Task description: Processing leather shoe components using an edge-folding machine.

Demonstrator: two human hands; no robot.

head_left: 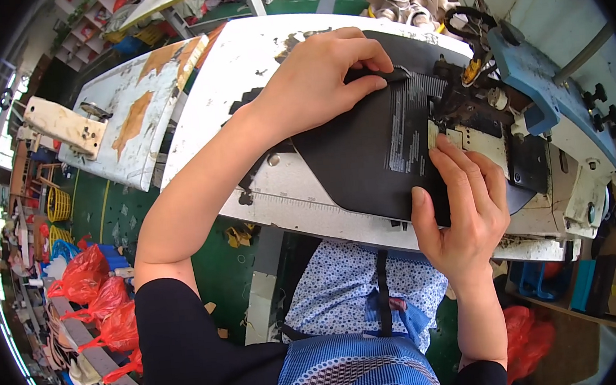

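A large black sheet [352, 156], leather-like with an angled outline, lies on the white sewing machine table. Rows of grey stitched lines [404, 130] run across its right part. My left hand [331, 75] reaches over its far side, thumb and forefinger closed on what looks like a raised fold of the sheet. Stretched out on the sheet's near right part, my right hand [464, 202] has its fingertips beside the needle plate [474, 139]. The sewing machine's blue arm [530, 73] stands at the right, its needle area close to the stitched lines.
Along the table's near edge runs a ruler strip [301, 202]. Light-coloured shoe parts [409, 0] are piled behind the table. Another machine table [117, 113] stands at the left, with red plastic bags [103, 299] below it. A blue holder [535, 279] sits on a shelf at lower right.
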